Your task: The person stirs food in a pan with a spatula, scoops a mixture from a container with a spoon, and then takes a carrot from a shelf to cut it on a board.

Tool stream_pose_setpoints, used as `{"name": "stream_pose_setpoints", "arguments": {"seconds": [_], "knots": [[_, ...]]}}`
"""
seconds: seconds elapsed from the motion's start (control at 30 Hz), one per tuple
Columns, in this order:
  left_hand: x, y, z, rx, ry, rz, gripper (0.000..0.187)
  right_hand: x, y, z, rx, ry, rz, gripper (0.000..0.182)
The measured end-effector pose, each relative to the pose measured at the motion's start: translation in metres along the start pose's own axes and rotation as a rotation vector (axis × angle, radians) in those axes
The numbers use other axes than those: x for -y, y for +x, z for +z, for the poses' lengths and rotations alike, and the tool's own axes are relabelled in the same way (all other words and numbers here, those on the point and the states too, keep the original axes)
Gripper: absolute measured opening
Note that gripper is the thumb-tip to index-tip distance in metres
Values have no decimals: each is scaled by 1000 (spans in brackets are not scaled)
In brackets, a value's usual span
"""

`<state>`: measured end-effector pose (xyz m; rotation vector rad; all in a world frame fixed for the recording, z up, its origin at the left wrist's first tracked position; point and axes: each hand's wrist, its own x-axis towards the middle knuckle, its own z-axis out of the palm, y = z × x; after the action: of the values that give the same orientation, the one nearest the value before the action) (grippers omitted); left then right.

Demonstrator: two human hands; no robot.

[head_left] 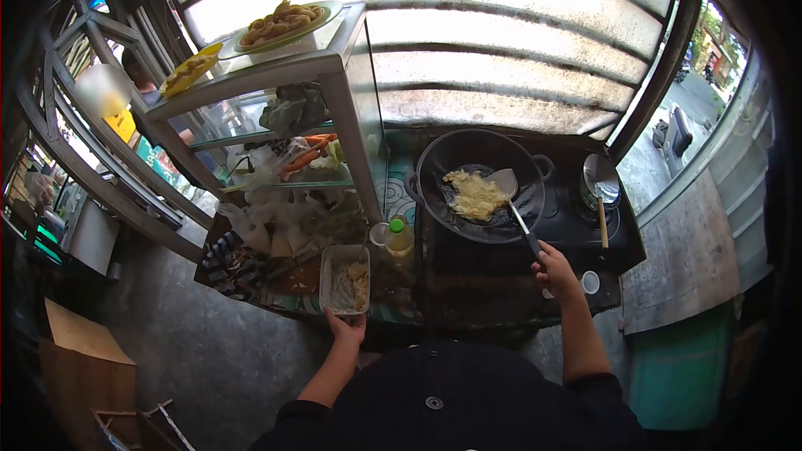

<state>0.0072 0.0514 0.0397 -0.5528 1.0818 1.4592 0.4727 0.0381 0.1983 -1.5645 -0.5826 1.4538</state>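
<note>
My right hand is closed round the black handle of a spatula. Its metal blade rests at the right edge of a pale yellow frying mass in a dark wok. The mass lies in oil at the bottom of the wok. With my left hand I grip the near end of a clear plastic container. Some pale, batter-like mix clings to its inside, mostly on the right. The fingertips of my left hand are partly hidden under the container.
Right of the wok, a pot with a wooden-handled tool sits on the stove. A green-capped bottle stands behind the container. A glass cabinet rises at left, bearing a plate of fried food. A small white cup is near my right hand.
</note>
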Motion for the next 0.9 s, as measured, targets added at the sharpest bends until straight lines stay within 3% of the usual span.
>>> {"name": "stream_pose_setpoints", "arguments": {"seconds": [0.1,0.17,0.23,0.33,0.43,0.5,0.53,0.6,0.63,0.7,0.83,0.9], "knots": [[1,-12,7,18,38,21,68,12,-2,-9,-24,44,-9,48],[1,-18,10,-12,35,13,65,28,-13,-14,-154,-366,-147,46],[1,-15,3,-30,53,18,63,30,-2,-36,-305,-1030,-515,45],[-1,-13,-8,-47,65,5,58,55,-13,-34,-324,-1212,-346,46],[-1,-11,-15,-61,41,-16,54,54,0,-48,-238,-1146,-322,46],[-1,-8,-19,-75,22,-15,53,64,-12,-42,10,-655,-14,43],[-1,-7,-21,-77,27,-21,52,66,-16,-37,12,-656,-15,43],[-1,-4,-23,-76,32,-26,52,69,-23,-27,158,-196,184,39],[0,-2,-23,-71,31,-25,51,70,-27,-21,158,-197,182,39],[1,0,-24,-66,28,-23,50,70,-32,-13,309,152,290,36],[4,-5,-20,-51,64,-45,46,59,-16,-8,425,260,309,35],[6,-7,-18,-33,82,-51,45,54,-13,15,328,223,266,35]]}}
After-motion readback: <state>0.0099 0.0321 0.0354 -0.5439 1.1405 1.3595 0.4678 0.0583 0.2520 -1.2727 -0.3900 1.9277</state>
